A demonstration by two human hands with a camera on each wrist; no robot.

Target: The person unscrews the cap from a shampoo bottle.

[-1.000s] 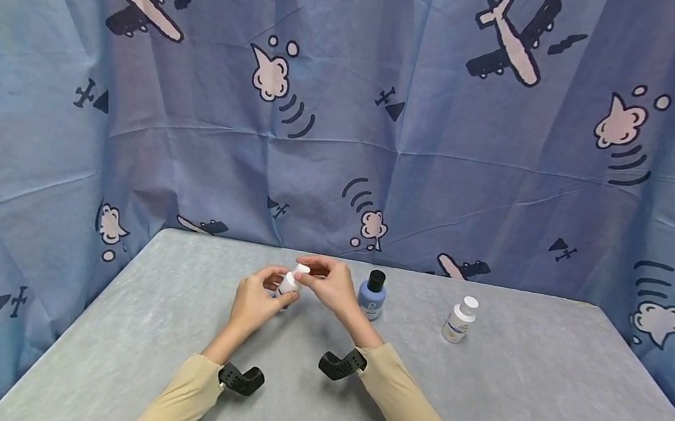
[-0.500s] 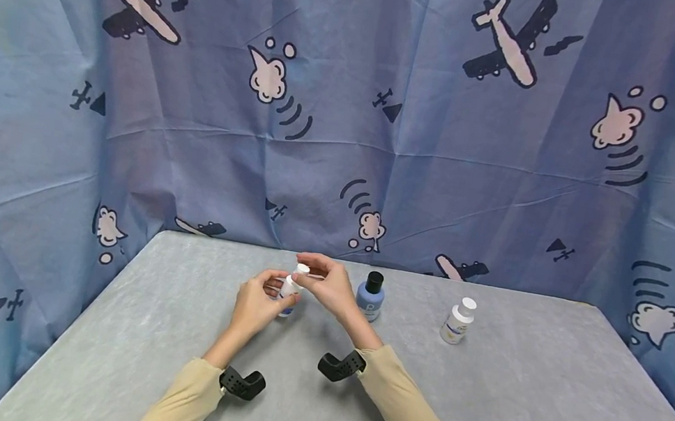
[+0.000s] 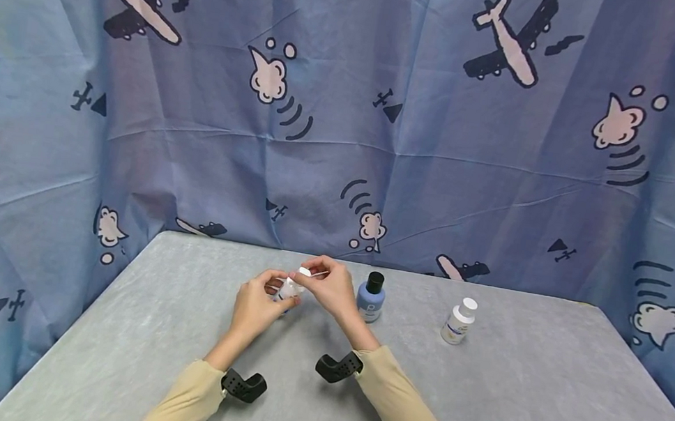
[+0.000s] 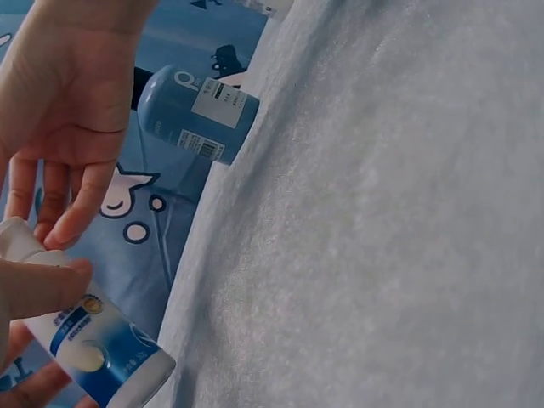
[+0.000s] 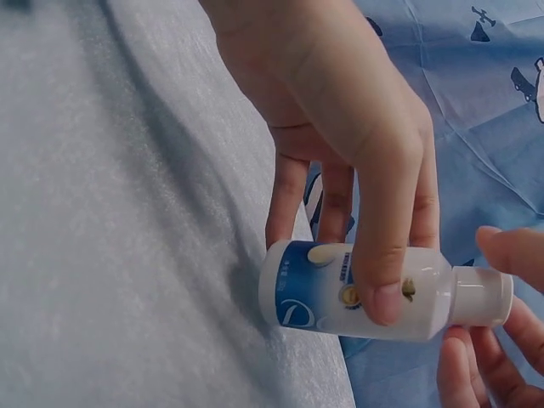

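Note:
My left hand (image 3: 254, 304) grips a small white plastic bottle (image 3: 290, 290) with a blue-bottomed label. In the right wrist view, the left thumb (image 5: 382, 289) presses on the body of this bottle (image 5: 336, 289). My right hand (image 3: 333, 286) is at the bottle's white cap (image 5: 480, 297), which sits on the neck. Its fingers (image 5: 476, 365) curl round the cap's underside, while the thumb tip (image 5: 489, 238) stands slightly off the cap. In the left wrist view, the right hand (image 4: 72, 127) reaches down towards the cap end.
A blue bottle with a black cap (image 3: 371, 299) stands just right of my right hand. Farther right is another white bottle (image 3: 458, 321), upright. All rest on a grey cloth-covered table (image 3: 516, 401). A blue printed curtain (image 3: 327, 188) hangs behind the table's far edge.
The white bottle came more upright half a second ago and now leans slightly again between my hands. The right fingers have shifted round its cap. Both other bottles stay put.

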